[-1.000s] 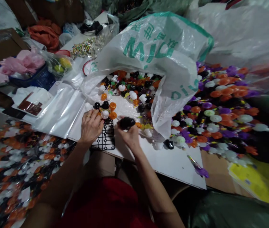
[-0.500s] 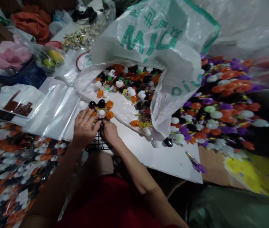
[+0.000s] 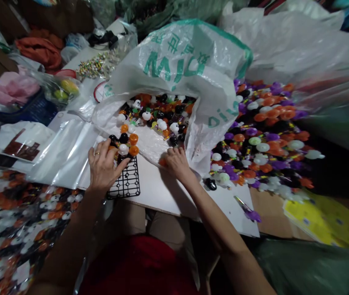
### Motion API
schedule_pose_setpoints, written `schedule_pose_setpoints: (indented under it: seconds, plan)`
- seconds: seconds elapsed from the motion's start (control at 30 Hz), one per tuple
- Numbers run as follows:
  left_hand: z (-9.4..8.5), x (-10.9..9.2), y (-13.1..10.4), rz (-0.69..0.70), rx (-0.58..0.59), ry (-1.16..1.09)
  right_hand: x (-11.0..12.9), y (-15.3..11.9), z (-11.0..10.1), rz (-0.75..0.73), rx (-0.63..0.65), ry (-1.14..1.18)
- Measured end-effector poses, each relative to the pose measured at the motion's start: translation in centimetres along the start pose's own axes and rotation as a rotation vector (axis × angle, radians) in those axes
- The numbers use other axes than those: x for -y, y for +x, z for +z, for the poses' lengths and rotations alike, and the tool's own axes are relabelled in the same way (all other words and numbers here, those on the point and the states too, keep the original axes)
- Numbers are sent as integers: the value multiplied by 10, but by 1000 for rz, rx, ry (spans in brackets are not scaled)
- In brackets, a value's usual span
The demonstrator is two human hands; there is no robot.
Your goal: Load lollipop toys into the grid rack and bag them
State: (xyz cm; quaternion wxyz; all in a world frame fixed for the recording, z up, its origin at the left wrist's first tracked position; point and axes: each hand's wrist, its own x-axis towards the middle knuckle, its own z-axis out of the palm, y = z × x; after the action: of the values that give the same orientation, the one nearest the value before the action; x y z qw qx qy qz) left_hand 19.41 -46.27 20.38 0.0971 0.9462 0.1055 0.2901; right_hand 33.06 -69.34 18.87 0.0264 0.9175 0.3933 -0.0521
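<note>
A black plastic grid rack (image 3: 125,184) lies at the front edge of the white table, with several small trinket heads (image 3: 123,149) in orange, black and white standing in its far end. Spread over the rack's left side, my left hand (image 3: 103,166) steadies these heads, thumb and fingers apart. My right hand (image 3: 177,164) is at the mouth of the white plastic sack (image 3: 162,144), fingers curled down over an orange trinket (image 3: 163,160); the fingertips are partly hidden. Inside the sack lie many loose trinkets (image 3: 146,116), some with ghost faces.
Right of the sack, a heap of purple, orange and white trinkets (image 3: 263,135) is piled. One purple trinket (image 3: 249,212) lies near the table edge. Clear plastic bags (image 3: 60,151) lie to the left, above bagged trinkets (image 3: 23,221). A blue basket (image 3: 35,108) stands further back.
My right hand has left the rack and moved right to the sack's mouth. My left hand stays at the rack, its thumb now further from the fingers. The camera view has shifted slightly.
</note>
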Motion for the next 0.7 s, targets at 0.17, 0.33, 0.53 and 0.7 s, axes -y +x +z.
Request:
schedule_pose_setpoints:
  seconds: [0.17,0.33,0.53,0.7]
  plan:
    - [-36,32,32,-107,-233,-116,30,13,11,-88,19,60]
    - [-47,37,39,-73,-188,-164,14,9,19,1,24,71]
    - [-9,-17,27,278,359,-79,19,-7,3,-91,32,165]
    - [3,-10,23,246,355,-73,58,-3,9,12,35,386]
